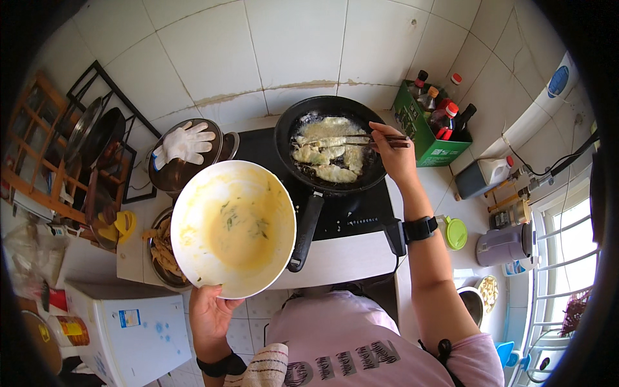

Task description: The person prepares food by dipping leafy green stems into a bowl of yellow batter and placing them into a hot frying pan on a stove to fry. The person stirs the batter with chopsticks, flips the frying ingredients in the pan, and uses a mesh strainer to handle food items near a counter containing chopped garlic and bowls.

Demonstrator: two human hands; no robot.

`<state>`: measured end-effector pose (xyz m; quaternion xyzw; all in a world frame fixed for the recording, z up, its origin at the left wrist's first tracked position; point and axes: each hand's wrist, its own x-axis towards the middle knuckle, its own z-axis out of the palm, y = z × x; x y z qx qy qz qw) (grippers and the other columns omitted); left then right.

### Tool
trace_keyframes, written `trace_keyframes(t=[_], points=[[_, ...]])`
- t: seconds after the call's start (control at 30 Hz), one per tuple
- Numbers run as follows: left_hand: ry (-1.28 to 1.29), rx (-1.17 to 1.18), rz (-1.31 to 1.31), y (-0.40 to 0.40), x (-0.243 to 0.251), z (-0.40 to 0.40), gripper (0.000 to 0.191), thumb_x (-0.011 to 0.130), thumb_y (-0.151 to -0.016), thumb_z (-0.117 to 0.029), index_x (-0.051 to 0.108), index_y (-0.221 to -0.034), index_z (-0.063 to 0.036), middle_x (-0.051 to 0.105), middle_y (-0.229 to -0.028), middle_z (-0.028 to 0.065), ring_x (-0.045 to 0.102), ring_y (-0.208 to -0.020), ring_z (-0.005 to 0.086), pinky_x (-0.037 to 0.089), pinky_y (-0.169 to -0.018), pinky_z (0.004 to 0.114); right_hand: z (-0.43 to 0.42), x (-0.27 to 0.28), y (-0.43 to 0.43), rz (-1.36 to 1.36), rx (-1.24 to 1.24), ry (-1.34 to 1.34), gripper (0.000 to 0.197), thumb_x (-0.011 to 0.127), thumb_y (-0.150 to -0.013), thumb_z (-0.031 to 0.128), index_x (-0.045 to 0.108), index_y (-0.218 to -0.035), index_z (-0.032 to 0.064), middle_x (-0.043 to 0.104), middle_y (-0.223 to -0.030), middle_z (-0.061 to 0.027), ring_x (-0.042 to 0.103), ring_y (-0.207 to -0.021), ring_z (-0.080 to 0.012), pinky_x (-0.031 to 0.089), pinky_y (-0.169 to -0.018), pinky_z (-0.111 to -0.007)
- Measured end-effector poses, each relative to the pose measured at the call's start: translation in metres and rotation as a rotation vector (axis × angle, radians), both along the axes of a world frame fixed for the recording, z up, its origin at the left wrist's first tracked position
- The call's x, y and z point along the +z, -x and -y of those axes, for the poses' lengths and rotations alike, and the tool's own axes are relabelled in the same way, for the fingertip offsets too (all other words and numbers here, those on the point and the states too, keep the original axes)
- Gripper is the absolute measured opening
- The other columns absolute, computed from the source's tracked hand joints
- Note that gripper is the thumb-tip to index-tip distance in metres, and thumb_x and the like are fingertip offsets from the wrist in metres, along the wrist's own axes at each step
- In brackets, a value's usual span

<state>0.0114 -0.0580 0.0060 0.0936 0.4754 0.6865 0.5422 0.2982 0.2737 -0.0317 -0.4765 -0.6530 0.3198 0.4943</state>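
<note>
My left hand (213, 309) grips the near rim of a white bowl (188, 232), which holds a pale yellow batter (237, 242) with bits of green leaf. A pair of dark chopsticks (397, 141) is in my right hand (394, 152), above the right side of a black frying pan (285, 164). Several battered pieces (336, 173) lie in bubbling oil in the pan, and the chopstick tips reach in among them. The pan sits on a black cooktop (358, 208), its handle (307, 232) pointing toward me, just right of the bowl.
A lidded pot (169, 181) with a white glove (186, 142) on top stands left of the pan. Behind the bowl's left edge is a metal plate of browned food (167, 251). Bottles fill a green carton (437, 155) at the back right. A white refrigerator (140, 338) stands lower left.
</note>
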Motion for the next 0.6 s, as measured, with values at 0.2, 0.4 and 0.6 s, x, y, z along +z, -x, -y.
trace_keyframes(t=[0.2,0.4,0.6], points=[[-0.017,0.042,0.031,0.003,-0.006,0.010,0.045,0.048,-0.081,-0.006,0.047,-0.125,0.0030,0.060,-0.116,0.0164,0.065,-0.100,0.0278,0.062,-0.074,0.038,0.007,-0.006,0.028,-0.023,0.049,0.053,0.018,0.065,-0.086,0.010,0.070,-0.103,0.0059,0.069,-0.082,-0.0083,0.062,-0.069,-0.0124,0.049,-0.064,-0.025],[-0.046,0.035,0.072,0.007,-0.014,0.017,0.044,0.047,-0.082,-0.005,0.046,-0.125,0.0042,0.060,-0.117,0.0176,0.065,-0.100,0.0286,0.062,-0.075,0.038,-0.003,-0.036,0.031,0.096,0.109,-0.157,0.015,0.064,-0.087,0.008,0.069,-0.101,0.0047,0.065,-0.083,-0.0073,0.060,-0.069,-0.0110,0.047,-0.065,-0.024],[-0.030,0.086,0.078,0.007,-0.018,0.024,0.044,0.046,-0.082,-0.004,0.045,-0.125,0.0059,0.060,-0.118,0.0187,0.065,-0.099,0.0289,0.062,-0.074,0.038,-0.015,-0.021,0.016,-0.298,0.110,0.080,0.020,0.056,-0.094,0.011,0.067,-0.108,0.0025,0.064,-0.092,-0.0040,0.061,-0.076,-0.0097,0.054,-0.066,-0.026]])
